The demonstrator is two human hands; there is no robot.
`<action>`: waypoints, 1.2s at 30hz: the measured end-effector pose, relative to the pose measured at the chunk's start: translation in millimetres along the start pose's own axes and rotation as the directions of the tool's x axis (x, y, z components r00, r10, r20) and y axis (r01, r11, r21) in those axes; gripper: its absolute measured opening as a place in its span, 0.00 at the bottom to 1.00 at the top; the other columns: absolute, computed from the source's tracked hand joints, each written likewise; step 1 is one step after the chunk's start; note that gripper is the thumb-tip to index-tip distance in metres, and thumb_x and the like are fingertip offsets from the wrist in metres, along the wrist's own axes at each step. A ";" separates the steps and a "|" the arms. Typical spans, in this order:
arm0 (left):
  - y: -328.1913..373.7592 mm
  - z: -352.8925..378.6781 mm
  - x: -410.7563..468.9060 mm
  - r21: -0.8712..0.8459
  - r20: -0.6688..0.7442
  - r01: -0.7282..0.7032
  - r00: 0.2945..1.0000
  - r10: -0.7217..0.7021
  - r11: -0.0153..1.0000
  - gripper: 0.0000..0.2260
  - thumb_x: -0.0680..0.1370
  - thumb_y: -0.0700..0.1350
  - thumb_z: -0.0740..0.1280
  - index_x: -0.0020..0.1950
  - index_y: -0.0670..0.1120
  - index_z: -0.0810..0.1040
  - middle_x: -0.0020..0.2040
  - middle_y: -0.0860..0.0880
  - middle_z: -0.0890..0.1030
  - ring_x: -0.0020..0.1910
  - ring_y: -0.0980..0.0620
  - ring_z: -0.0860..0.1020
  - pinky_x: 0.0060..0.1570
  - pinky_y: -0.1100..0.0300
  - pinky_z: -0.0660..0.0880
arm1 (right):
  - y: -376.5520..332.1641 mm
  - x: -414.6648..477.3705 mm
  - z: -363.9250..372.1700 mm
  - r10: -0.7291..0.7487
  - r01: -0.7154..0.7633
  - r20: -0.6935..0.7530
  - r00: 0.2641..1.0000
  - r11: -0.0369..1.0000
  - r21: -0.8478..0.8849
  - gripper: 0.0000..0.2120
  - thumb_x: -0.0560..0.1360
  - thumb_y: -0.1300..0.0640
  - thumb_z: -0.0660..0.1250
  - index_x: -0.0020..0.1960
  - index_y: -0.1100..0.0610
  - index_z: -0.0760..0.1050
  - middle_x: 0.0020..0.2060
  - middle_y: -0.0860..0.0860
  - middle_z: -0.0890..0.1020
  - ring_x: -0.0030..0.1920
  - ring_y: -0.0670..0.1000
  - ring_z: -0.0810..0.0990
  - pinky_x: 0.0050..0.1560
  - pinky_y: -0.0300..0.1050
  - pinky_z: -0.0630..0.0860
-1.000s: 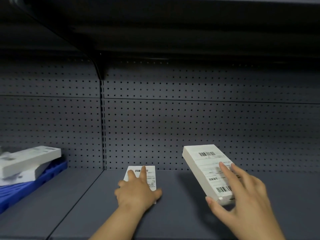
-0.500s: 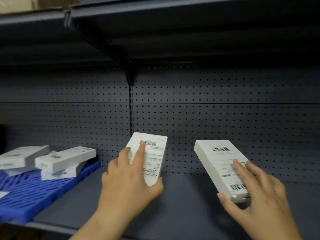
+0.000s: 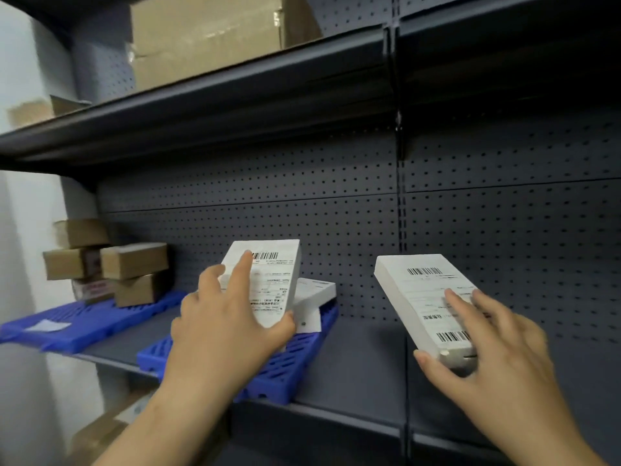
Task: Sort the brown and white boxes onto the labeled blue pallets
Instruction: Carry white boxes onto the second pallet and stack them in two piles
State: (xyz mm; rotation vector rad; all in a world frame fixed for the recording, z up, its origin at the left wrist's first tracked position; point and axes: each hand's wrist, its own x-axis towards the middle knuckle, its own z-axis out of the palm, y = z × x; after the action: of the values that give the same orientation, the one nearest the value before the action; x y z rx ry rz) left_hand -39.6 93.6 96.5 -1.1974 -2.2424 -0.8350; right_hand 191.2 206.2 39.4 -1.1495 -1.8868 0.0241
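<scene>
The left hand (image 3: 228, 324) grips a flat white box (image 3: 268, 280) across its width, thumb hooked under the lower corner and fingers (image 3: 243, 274) spread up the labelled face, so the box stands tilted in the air above the nearer blue pallet (image 3: 292, 361). The right hand (image 3: 487, 358) holds a second white box (image 3: 423, 297) the same way, thumb at the near end and fingertips on the label, over bare shelf (image 3: 363, 358) to the right of that pallet. Both hands are closed firmly on their boxes.

The boxes look light and stiff, thin cardboard with smooth printed labels. A pinch across the short width, near the middle, should keep each from pivoting; the glossy face may slip under fingertips alone.

On the nearer pallet lie other white boxes (image 3: 314, 294), partly hidden behind the left hand's box. Further left, a second blue pallet (image 3: 87, 317) carries stacked brown boxes (image 3: 134, 260). A large carton (image 3: 208, 31) sits on the shelf above.
</scene>
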 end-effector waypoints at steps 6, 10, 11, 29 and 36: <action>-100.6 -7.3 41.0 0.030 0.040 -0.020 0.999 0.019 0.999 0.41 0.65 0.67 0.61 0.73 0.58 0.47 0.71 0.47 0.59 0.63 0.40 0.65 0.55 0.45 0.69 | -96.6 -2.5 48.6 0.013 -0.014 0.083 0.996 1.000 0.019 0.41 0.62 0.31 0.59 0.73 0.39 0.55 0.73 0.44 0.57 0.68 0.51 0.50 0.70 0.54 0.59; -147.0 0.8 71.2 0.024 0.082 -0.047 0.996 0.045 0.999 0.40 0.66 0.66 0.62 0.73 0.58 0.49 0.71 0.47 0.60 0.62 0.40 0.66 0.55 0.46 0.70 | -132.4 6.7 71.5 0.030 -0.029 0.138 0.990 0.999 -0.015 0.40 0.65 0.31 0.59 0.73 0.39 0.52 0.74 0.43 0.54 0.70 0.51 0.48 0.71 0.53 0.58; -155.1 5.1 79.4 0.016 0.096 -0.051 0.994 0.049 0.999 0.40 0.65 0.66 0.62 0.73 0.58 0.49 0.71 0.47 0.60 0.63 0.40 0.66 0.55 0.46 0.70 | -137.9 11.0 76.7 0.030 -0.027 0.151 0.988 0.999 -0.024 0.40 0.65 0.31 0.60 0.74 0.39 0.52 0.74 0.43 0.54 0.70 0.51 0.49 0.71 0.53 0.58; -199.7 100.4 216.2 -0.256 0.445 -0.141 0.861 0.246 0.956 0.36 0.69 0.60 0.67 0.73 0.59 0.54 0.68 0.50 0.63 0.60 0.49 0.71 0.53 0.58 0.71 | -139.6 128.3 167.4 0.052 0.018 0.408 0.911 0.986 -0.165 0.37 0.66 0.33 0.64 0.72 0.36 0.55 0.73 0.41 0.55 0.71 0.52 0.53 0.71 0.49 0.56; -208.9 121.6 222.7 -0.240 0.540 -0.169 0.795 0.277 0.956 0.41 0.66 0.69 0.64 0.74 0.59 0.52 0.70 0.52 0.62 0.63 0.51 0.70 0.57 0.58 0.69 | -128.3 128.3 183.4 0.095 -0.030 0.523 0.847 0.991 -0.132 0.38 0.65 0.32 0.65 0.72 0.36 0.55 0.72 0.39 0.57 0.72 0.50 0.51 0.71 0.46 0.55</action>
State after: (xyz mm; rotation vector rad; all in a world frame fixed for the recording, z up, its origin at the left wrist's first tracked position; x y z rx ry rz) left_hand -345.4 214.0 91.6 -1.9780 -2.4279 -0.6495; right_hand -47.1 299.4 72.4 -1.3873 -2.3577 0.2976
